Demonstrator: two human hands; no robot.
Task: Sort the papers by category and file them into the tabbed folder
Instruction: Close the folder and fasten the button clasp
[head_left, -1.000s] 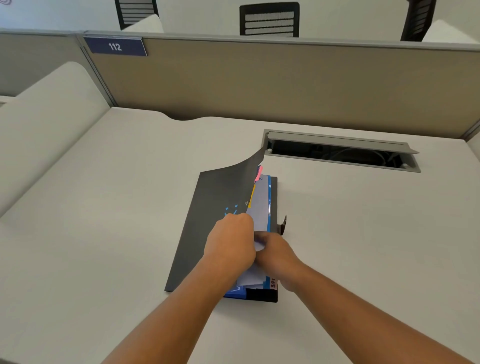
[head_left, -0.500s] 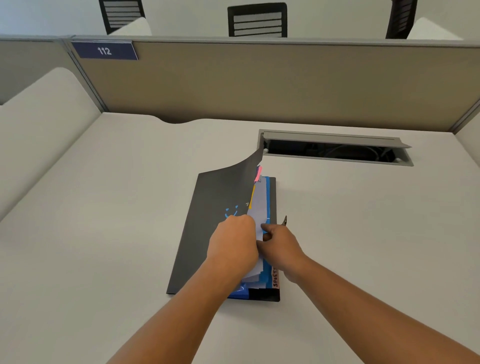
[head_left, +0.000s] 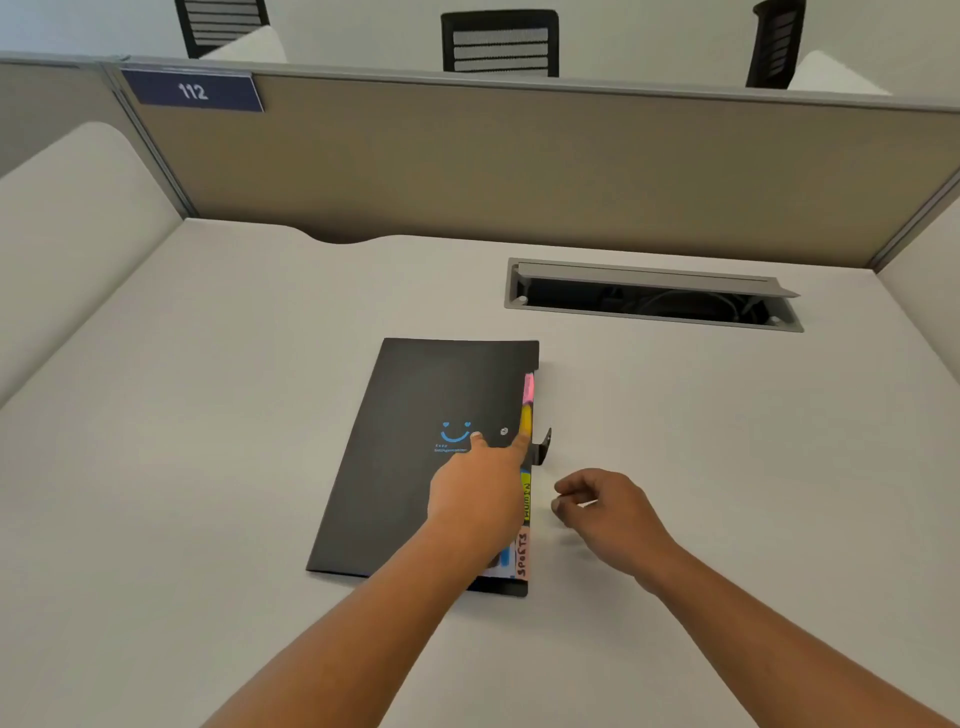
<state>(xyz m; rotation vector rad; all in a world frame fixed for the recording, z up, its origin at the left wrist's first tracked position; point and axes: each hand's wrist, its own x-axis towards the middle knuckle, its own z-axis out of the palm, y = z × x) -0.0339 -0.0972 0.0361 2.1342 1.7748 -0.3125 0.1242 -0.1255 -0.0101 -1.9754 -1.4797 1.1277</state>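
Note:
A black tabbed folder (head_left: 415, 447) with a blue smiley print lies flat on the white desk, its cover down. Coloured tabs (head_left: 527, 410) in pink, yellow and green stick out along its right edge; one near the front reads SPORTS. A small black clasp (head_left: 544, 447) stands up at the right edge. My left hand (head_left: 480, 493) rests on the cover with straight fingers pressing near the snap button. To the right of the folder, my right hand (head_left: 602, 512) hovers over the desk with loosely curled fingers, holding nothing. The papers inside are hidden apart from a blue edge at the front.
A grey cable hatch (head_left: 649, 296) is open in the desk behind the folder on the right. A tan partition (head_left: 519, 171) with a blue sign reading 112 bounds the back. White side panels stand left and right. Black chairs show beyond the partition.
The folder's cover, held lifted before, now lies flat. My left hand went from gripping it to pressing on top. My right hand pulled out from the papers and moved to the right.

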